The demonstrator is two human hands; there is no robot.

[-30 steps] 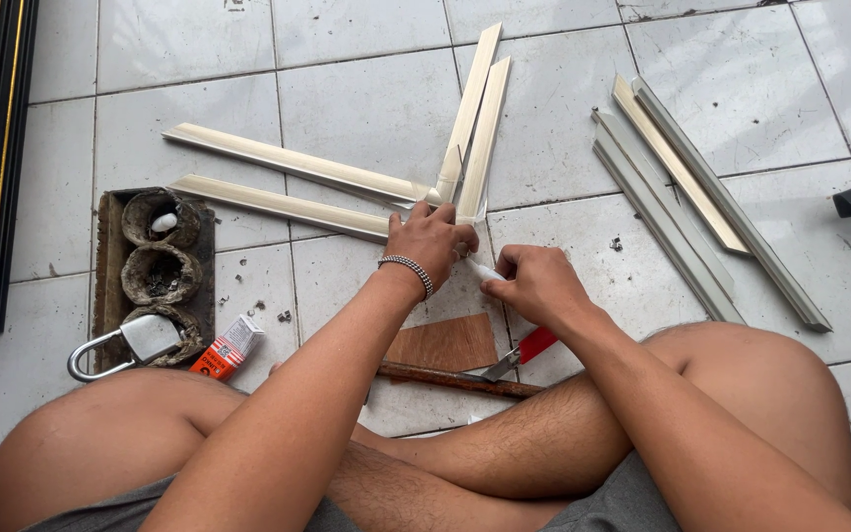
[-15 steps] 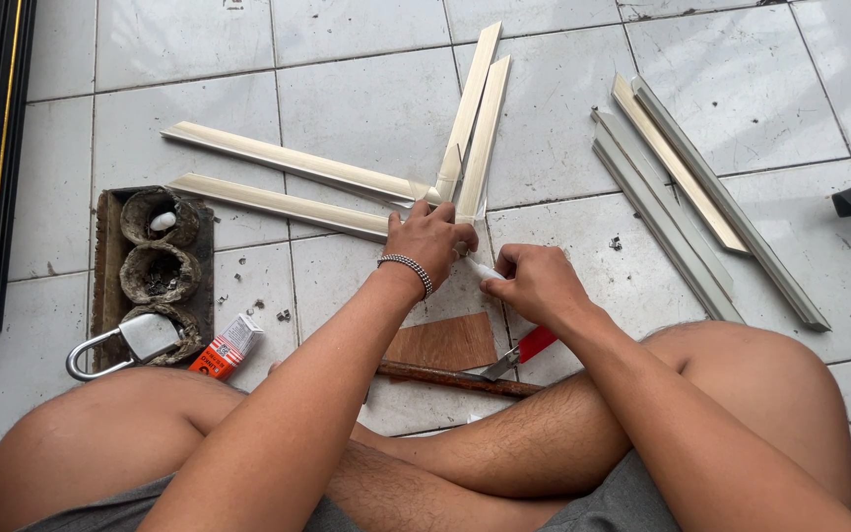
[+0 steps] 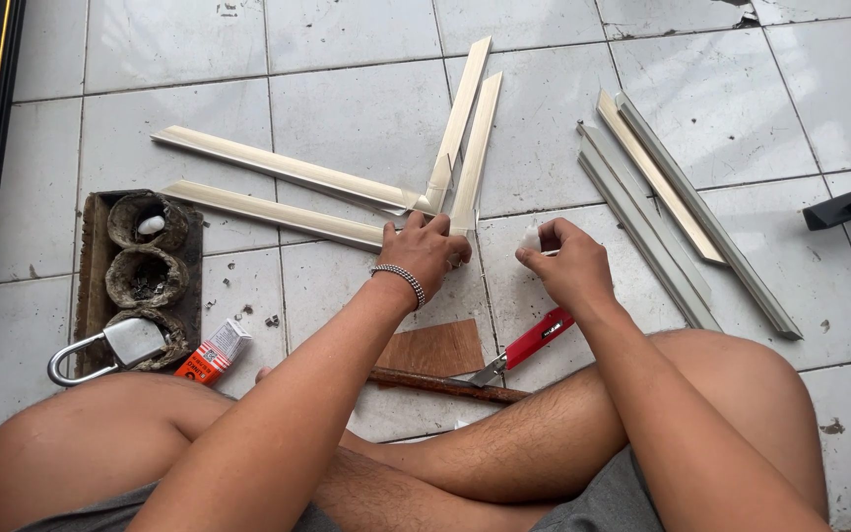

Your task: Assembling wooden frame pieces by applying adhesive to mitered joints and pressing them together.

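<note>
The left hand (image 3: 427, 248) presses down on the mitred corner (image 3: 435, 202) where four pale moulding strips (image 3: 278, 169) meet on the tiled floor (image 3: 366, 108), fingers curled over the strip ends. Just right of that corner, the right hand (image 3: 565, 264) is clenched around a small white tube (image 3: 531, 236) – only its tip shows above the fingers. Below the corner lie a thin brown board (image 3: 437, 348), a rusty rod (image 3: 445, 385) and a red-handled cutter (image 3: 529, 345). Further right of the corner rests a bundle of grey and pale strips (image 3: 662, 212). Left of the corner sits a wooden block (image 3: 91, 266) with three hollows – a padlock (image 3: 115, 347) and a small orange box (image 3: 214, 352) beside it.
</note>
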